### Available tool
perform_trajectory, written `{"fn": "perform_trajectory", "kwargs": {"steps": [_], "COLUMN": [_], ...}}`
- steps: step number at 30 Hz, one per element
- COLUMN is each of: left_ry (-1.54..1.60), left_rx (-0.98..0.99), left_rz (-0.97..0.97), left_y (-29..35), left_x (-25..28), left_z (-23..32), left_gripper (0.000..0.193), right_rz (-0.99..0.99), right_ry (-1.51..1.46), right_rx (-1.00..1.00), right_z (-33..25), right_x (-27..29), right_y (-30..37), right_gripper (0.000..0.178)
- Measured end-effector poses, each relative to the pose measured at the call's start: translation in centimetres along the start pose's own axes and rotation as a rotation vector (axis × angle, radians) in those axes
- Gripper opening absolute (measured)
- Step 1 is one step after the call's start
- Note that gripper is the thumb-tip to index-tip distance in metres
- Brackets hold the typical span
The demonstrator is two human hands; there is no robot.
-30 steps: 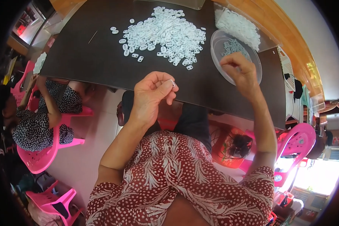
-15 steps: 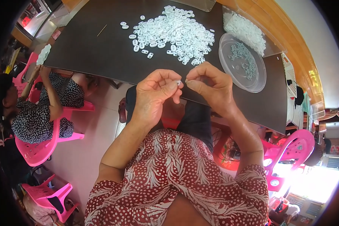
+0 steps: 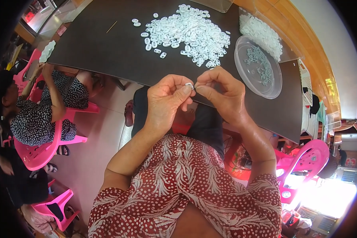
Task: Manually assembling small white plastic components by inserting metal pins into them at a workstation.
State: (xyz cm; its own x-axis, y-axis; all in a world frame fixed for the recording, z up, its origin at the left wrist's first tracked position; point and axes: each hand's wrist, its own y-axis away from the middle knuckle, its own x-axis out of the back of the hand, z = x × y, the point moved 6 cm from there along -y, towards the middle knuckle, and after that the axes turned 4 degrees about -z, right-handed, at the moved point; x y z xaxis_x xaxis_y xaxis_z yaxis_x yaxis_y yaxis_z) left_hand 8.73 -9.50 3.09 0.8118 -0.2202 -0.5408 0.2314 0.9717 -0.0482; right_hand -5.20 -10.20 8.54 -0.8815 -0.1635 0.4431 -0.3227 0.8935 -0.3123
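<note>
My left hand (image 3: pixel 162 99) pinches a small white plastic piece (image 3: pixel 190 85) between thumb and forefinger, just off the table's near edge. Close beside it, my right hand (image 3: pixel 228 93) is closed in a pinch with its fingertips almost at the piece. Whatever those right fingertips hold is too small to make out. Beyond the hands lies a heap of white oval plastic pieces with holes (image 3: pixel 186 35), several of them scattered at its left. To the right of the heap, a round clear plastic tray (image 3: pixel 271 95) holds small grey-green parts (image 3: pixel 259 65).
The dark table (image 3: pixel 95 47) carries a thin brown stick (image 3: pixel 112 26) at left and a clear bin of whitish pieces (image 3: pixel 260 33) at far right. A person in a patterned dress (image 3: pixel 35 123) sits at left on a pink chair (image 3: pixel 39 154). Another pink chair (image 3: pixel 313 154) stands at right.
My fingertips have come slightly closer together, and the white piece sits a little differently in my left fingers. The whole view has shifted slightly.
</note>
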Motion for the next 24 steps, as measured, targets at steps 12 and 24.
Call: {"fn": "perform_trajectory", "kwargs": {"steps": [12, 24], "left_ry": [-0.103, -0.176], "left_rx": [-0.019, -0.052], "left_rz": [0.010, 0.009], "left_y": [0.61, 0.64], "left_x": [0.10, 0.25], "left_z": [0.14, -0.04], "left_gripper": [0.014, 0.015], "right_rz": [-0.004, -0.020], "right_ry": [0.040, 0.034], "right_rx": [0.024, -0.010], "right_z": [-0.26, -0.20], "right_x": [-0.34, -0.57], "right_y": [-0.03, -0.10], "right_gripper": [0.015, 0.013]}}
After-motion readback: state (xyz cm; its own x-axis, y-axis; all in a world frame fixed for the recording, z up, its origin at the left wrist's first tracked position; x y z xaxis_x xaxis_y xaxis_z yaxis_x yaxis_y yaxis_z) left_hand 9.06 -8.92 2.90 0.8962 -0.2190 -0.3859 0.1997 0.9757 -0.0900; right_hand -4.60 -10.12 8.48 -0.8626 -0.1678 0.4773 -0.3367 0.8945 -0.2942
